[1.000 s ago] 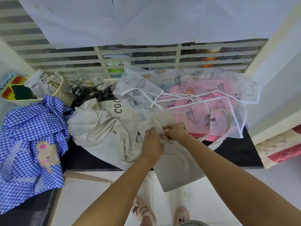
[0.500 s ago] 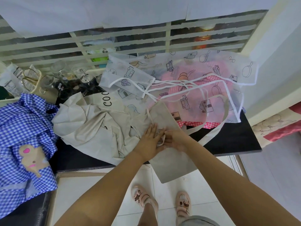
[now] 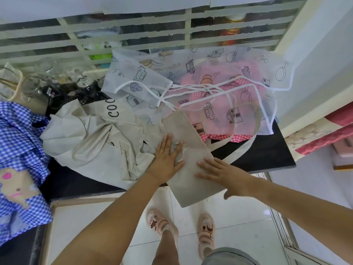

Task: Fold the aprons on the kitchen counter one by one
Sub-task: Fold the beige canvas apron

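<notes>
Left hand [image 3: 166, 161], right hand [image 3: 223, 175] unpinched, now flat on beige apron [image 3: 91, 146]; printed apron [image 3: 214, 63] behind.

The plain beige canvas apron [image 3: 99, 150] carries black letters, "COO" showing, and its long strap is the same beige. Behind it, the sheer white apron [image 3: 215, 60] is printed with thin dark outlines of houses, trucks, pans and leaves, a few filled peach or grey-blue, and edged in solid white tape. A pink-and-white gingham apron [image 3: 219, 137] shows through it. On the left, the blue-and-white gingham apron [image 3: 19, 134] bears a tan animal patch with pink marks. The counter [image 3: 267, 157] is glossy black
</notes>
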The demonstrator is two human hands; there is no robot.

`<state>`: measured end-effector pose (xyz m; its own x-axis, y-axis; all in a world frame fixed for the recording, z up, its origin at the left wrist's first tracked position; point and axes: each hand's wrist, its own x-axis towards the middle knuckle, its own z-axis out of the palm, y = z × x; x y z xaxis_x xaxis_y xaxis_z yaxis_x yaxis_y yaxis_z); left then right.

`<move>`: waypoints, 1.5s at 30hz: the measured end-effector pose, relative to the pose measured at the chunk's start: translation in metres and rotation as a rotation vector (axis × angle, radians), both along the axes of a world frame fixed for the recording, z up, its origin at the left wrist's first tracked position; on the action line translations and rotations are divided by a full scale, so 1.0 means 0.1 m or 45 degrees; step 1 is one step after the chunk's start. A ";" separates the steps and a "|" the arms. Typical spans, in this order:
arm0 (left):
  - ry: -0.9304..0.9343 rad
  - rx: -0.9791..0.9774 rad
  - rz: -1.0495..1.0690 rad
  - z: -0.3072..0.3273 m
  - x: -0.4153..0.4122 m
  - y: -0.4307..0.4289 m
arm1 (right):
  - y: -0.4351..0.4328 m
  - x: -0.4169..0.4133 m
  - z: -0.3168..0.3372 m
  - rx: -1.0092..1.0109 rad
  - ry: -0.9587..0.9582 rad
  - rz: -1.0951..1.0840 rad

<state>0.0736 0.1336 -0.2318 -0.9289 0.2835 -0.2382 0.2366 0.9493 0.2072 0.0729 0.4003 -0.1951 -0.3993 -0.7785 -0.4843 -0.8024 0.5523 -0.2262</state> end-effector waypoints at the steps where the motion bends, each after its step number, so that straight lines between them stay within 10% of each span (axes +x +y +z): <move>1: -0.033 0.027 -0.031 0.00 -0.01 -0.02 | 0.04 0.03 -0.06 -0.043 0.062 0.034; 16: -0.393 0.489 0.097 0.25 -0.03 -0.12 | -0.34 -0.26 0.75 -0.281 -0.113 -0.202; 22: -0.970 1.395 0.843 0.78 -0.21 -0.26 | -0.70 -0.84 1.10 -0.535 -0.429 -0.942; 28: -0.965 2.311 1.374 0.60 -0.30 -0.52 | -1.12 -1.36 0.86 -0.416 -0.219 -0.956; 38: -0.274 1.541 1.705 0.28 -0.37 -0.31 | -1.37 -1.54 0.53 -0.593 -0.401 -1.301; 45: -0.059 1.411 1.737 0.25 -0.41 -0.24 | -1.36 -1.54 0.34 -0.470 -0.173 -1.054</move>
